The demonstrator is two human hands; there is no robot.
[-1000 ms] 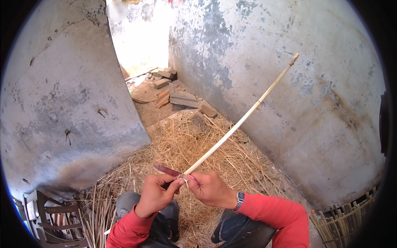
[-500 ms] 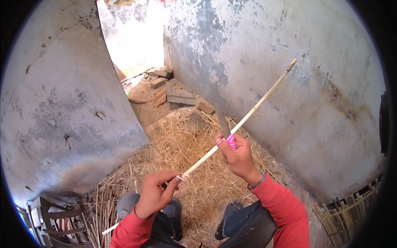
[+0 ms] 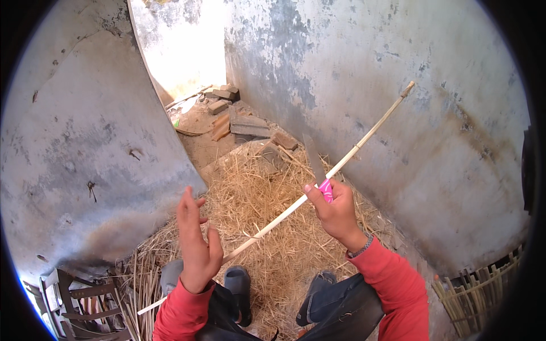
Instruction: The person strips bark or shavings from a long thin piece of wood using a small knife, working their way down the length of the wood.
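Note:
A long, pale peeled stick (image 3: 278, 218) slants across in front of me, from beside my left forearm up to the right, where its far end is darker and rough. My right hand (image 3: 341, 215) grips it near the middle, thumb laid over it. The same hand holds a knife (image 3: 326, 190) with a pink handle; its thin grey blade points up and away beside the stick. My left hand (image 3: 196, 244) is raised with fingers stretched upward and nothing in it. The stick's lower part passes behind that hand and wrist. A small curl clings to the stick.
Straw-like shavings (image 3: 267, 278) cover the floor between my feet. Several thin sticks (image 3: 133, 284) lie at the left, beside a dark wooden chair (image 3: 94, 304). Bricks and tiles (image 3: 250, 125) are piled ahead. Peeling walls (image 3: 387, 74) close in on both sides; a slatted rack (image 3: 478, 295) stands lower right.
My left hand has let go of the stick, opened its fingers and risen to the left. My right hand, with stick and knife, has shifted slightly right.

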